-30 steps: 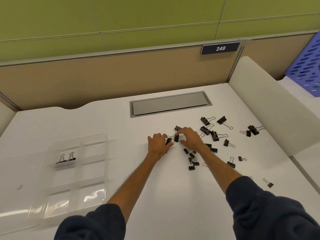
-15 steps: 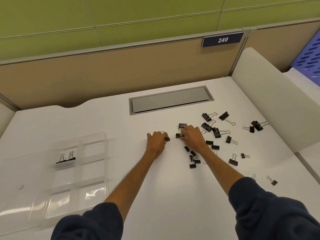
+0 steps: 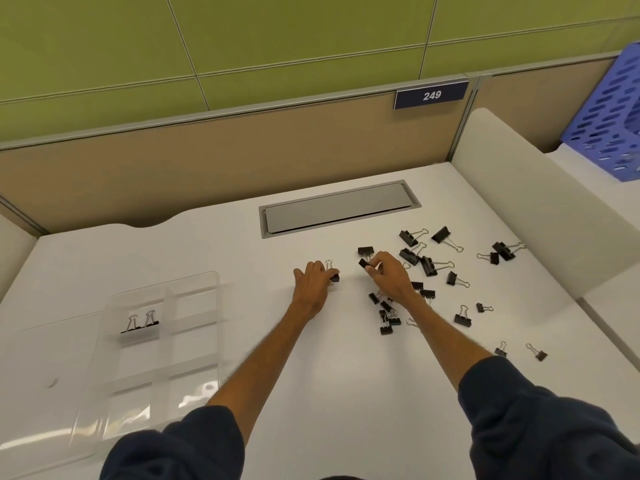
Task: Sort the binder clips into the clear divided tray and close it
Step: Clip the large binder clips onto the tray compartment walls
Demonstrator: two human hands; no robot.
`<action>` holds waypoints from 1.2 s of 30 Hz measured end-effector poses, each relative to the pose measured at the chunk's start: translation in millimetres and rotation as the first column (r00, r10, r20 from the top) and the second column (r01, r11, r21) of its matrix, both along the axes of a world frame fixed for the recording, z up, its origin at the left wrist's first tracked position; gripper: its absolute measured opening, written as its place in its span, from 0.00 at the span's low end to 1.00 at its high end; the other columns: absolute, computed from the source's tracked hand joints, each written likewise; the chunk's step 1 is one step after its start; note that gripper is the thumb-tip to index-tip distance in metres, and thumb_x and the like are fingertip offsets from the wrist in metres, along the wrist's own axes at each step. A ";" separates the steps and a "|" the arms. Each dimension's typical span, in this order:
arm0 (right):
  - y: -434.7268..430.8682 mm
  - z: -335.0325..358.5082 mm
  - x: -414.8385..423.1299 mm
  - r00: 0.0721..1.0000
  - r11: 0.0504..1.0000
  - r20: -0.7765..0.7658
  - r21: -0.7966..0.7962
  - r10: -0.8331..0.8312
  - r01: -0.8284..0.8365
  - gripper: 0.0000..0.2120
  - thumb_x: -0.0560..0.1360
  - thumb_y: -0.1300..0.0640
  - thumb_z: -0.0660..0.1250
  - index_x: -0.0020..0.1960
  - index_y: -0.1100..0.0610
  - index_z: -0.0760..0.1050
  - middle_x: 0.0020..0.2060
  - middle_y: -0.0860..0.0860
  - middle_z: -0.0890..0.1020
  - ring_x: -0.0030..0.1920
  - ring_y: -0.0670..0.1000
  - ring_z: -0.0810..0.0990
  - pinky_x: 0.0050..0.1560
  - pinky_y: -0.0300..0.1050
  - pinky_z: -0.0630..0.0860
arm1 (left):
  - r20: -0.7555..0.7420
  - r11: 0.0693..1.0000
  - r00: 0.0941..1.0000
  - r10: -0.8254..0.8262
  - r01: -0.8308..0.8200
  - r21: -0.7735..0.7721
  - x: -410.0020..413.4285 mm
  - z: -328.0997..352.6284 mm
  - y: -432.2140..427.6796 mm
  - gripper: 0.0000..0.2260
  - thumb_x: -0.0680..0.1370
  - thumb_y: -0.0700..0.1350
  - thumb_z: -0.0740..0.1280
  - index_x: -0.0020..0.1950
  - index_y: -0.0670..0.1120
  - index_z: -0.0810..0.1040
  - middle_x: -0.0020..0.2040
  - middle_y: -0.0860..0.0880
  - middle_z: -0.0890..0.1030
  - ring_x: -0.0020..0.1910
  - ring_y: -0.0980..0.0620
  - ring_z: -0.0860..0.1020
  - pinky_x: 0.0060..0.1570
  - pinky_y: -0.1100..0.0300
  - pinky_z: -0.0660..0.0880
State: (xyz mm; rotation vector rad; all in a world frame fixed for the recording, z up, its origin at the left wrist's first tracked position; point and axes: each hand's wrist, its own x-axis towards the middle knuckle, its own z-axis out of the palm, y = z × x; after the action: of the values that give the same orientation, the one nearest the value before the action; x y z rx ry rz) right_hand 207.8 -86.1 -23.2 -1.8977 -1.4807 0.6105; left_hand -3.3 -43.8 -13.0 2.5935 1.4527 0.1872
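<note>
Mid-frame, both forearms stretch forward (sleeves pushed up). The left hand (image 3: 313, 285) curls its fingers round a small black metal binder clip (image 3: 334, 278), and the right hand (image 3: 390, 276) pinches a second black clip (image 3: 363, 263).

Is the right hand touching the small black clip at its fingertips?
Touching. The head view shows the right hand pinching the small binder clip between thumb and fingertips, no gap visible.

Binder clips (image 3: 428, 265): black with silver wire handles; tray (image 3: 194, 341): clear; desk (image 3: 311, 368): white; wall panels (image 3: 277, 36): green; basket (image 3: 609, 126): blue, slotted.
</note>
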 end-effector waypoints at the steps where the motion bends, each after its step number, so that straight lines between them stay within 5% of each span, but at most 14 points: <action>1: -0.3 4.1 -1.0 0.999 1.000 -0.045 -0.014 -0.023 0.022 0.04 0.75 0.56 0.67 0.44 0.54 0.73 0.44 0.47 0.78 0.41 0.48 0.76 0.45 0.46 0.72 | -0.003 1.000 1.000 -0.010 0.010 0.013 -2.8 2.3 0.3 0.18 0.81 0.37 0.60 0.67 0.54 0.72 0.57 0.48 0.73 0.59 0.47 0.70 0.54 0.50 0.62; 6: -5.5 17.6 -5.6 0.985 0.996 -0.145 -0.031 -0.091 0.087 0.04 0.75 0.55 0.67 0.44 0.54 0.74 0.46 0.49 0.80 0.41 0.48 0.77 0.44 0.44 0.70 | 0.014 0.999 1.000 -0.011 0.011 0.032 -16.3 13.6 -1.7 0.18 0.80 0.37 0.61 0.67 0.54 0.72 0.57 0.47 0.74 0.58 0.46 0.70 0.53 0.50 0.61; 12: -8.3 23.5 -35.7 0.995 0.998 -0.069 -0.019 -0.068 0.067 0.04 0.76 0.55 0.65 0.45 0.55 0.73 0.43 0.51 0.82 0.41 0.52 0.79 0.44 0.50 0.75 | 0.018 0.996 0.999 -0.026 0.025 0.090 -42.4 25.9 -9.5 0.17 0.80 0.38 0.62 0.65 0.54 0.72 0.55 0.48 0.75 0.56 0.47 0.70 0.49 0.52 0.61; 20: 8.5 39.1 -108.2 0.997 0.996 -0.003 0.049 0.078 -0.078 0.05 0.74 0.61 0.67 0.47 0.51 0.75 0.44 0.45 0.82 0.42 0.48 0.80 0.45 0.48 0.76 | 0.006 0.994 1.000 0.029 -0.030 0.104 -108.7 38.7 -2.3 0.13 0.82 0.42 0.59 0.64 0.53 0.72 0.54 0.47 0.76 0.57 0.45 0.69 0.50 0.52 0.64; 36: 65.6 59.9 -287.3 0.928 0.922 0.076 0.104 0.365 -0.372 0.12 0.70 0.56 0.73 0.51 0.49 0.76 0.46 0.42 0.82 0.44 0.47 0.76 0.44 0.44 0.70 | -0.013 0.945 0.955 0.297 -0.292 0.145 -294.8 54.6 1.8 0.15 0.80 0.37 0.59 0.63 0.52 0.73 0.54 0.48 0.76 0.62 0.46 0.66 0.50 0.52 0.64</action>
State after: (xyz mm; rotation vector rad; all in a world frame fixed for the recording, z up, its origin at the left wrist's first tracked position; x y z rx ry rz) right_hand -79.5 -20.4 36.7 -1.5667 -1.8889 0.6263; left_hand -298.1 -42.0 41.6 2.4802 1.9024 0.2931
